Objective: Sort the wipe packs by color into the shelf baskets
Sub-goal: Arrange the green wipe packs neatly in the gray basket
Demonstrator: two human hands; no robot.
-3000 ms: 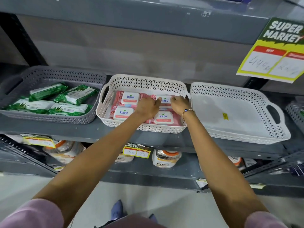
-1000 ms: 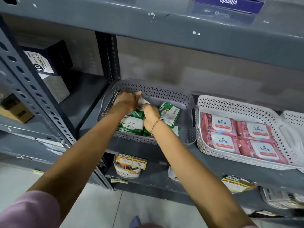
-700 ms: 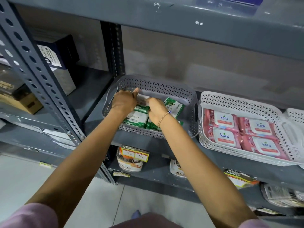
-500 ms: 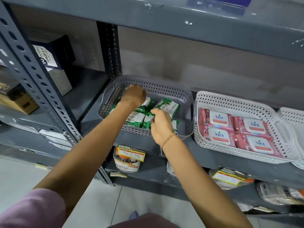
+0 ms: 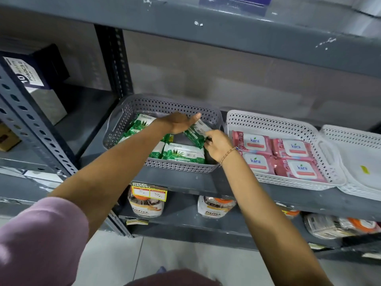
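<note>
A grey perforated basket [image 5: 132, 112] on the middle shelf holds several green wipe packs [image 5: 183, 154]. My left hand [image 5: 177, 122] lies flat over the back packs, fingers stretched out to the right. My right hand [image 5: 217, 144] pinches the corner of a tilted green pack [image 5: 195, 134] at the basket's right side. To the right, a white basket [image 5: 268, 122] holds pink wipe packs [image 5: 255, 142] laid flat in two rows. Further right stands another white basket [image 5: 350, 139], with only a small yellow sticker visible inside.
A perforated steel upright [image 5: 31, 122] rises at the left, with dark boxes [image 5: 31, 71] behind it. The shelf above [image 5: 206, 27] overhangs the baskets. Below, jars [image 5: 147, 203] and price tags [image 5: 149, 191] sit on the lower shelf.
Both hands moved from the pink packs in the white basket to the grey basket. In the last half second my left hand flattened and my right took a tilted green pack's corner.
</note>
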